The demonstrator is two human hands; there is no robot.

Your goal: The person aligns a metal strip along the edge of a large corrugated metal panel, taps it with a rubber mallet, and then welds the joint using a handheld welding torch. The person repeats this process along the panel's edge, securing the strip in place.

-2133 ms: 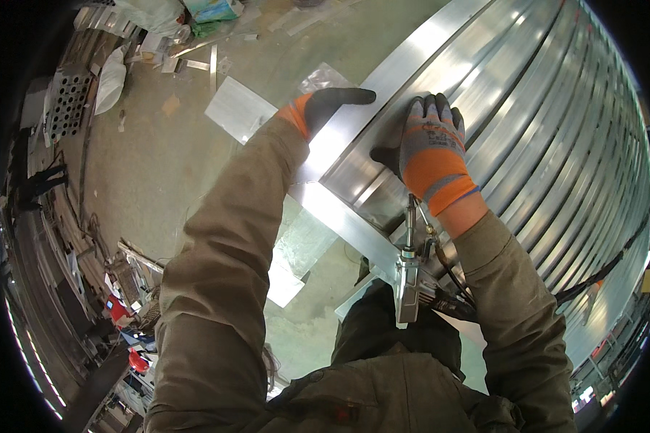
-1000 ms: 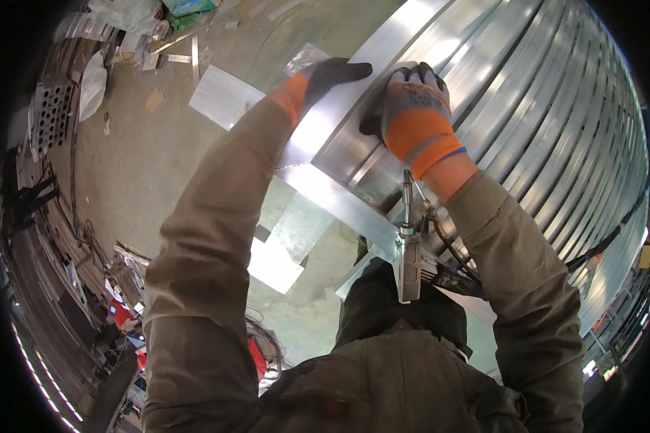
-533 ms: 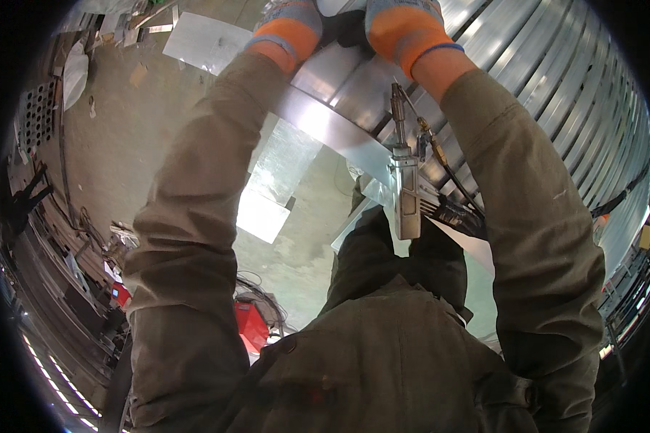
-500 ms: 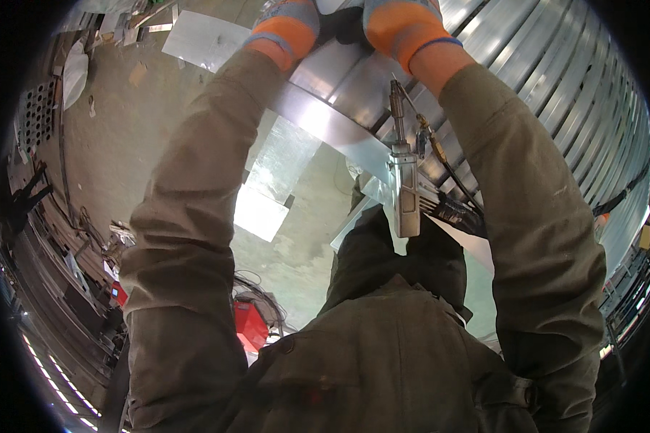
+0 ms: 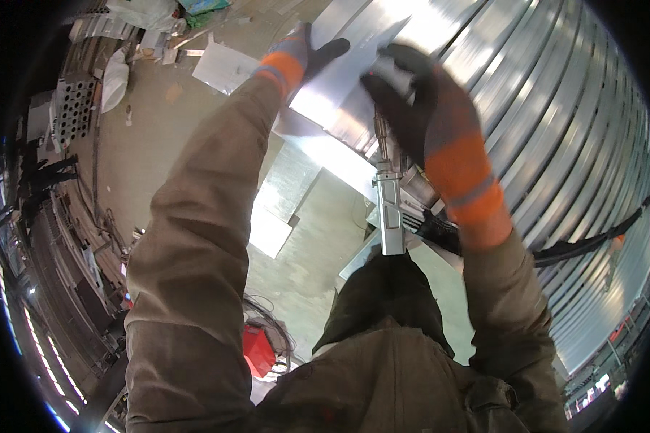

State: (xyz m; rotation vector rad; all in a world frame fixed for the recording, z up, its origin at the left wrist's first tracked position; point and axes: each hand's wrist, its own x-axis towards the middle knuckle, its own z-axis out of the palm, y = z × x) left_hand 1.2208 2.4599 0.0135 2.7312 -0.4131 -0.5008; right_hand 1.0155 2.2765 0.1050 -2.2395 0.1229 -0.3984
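Metal bars (image 5: 549, 151) fill the right part of the head view, silvery and laid side by side, with dark gaps between many of them; the fisheye bends them toward the rim. Flat bright pieces border their left side and their near edge, meeting at the near left corner. At that corner is the left hand (image 5: 300, 61), in a grey and orange glove with a dark palm side. Its thumb stands well out from the fingers and points right, over the flat metal; the fingers are partly hidden, so I cannot tell whether they close on the edge.

The right hand (image 5: 430, 119), gloved alike and somewhat blurred, is over the near edge of the bars, to the right of that corner. Its thumb and fingers are spread, with a gap between them. Just below the thumb is the nozzle end of a silvery tool (image 5: 390, 216), whose long boxy body points toward the wearer; what supports it is hidden.

A black hose (image 5: 592, 249) crosses the bars near their lower right edge. On the floor (image 5: 162, 137), a pale sheet (image 5: 227, 66) lies beyond the left forearm, and a white sheet (image 5: 269, 234) lies between the forearms. Nearer the wearer is a red box (image 5: 258, 351), beside dark cables (image 5: 271, 314).
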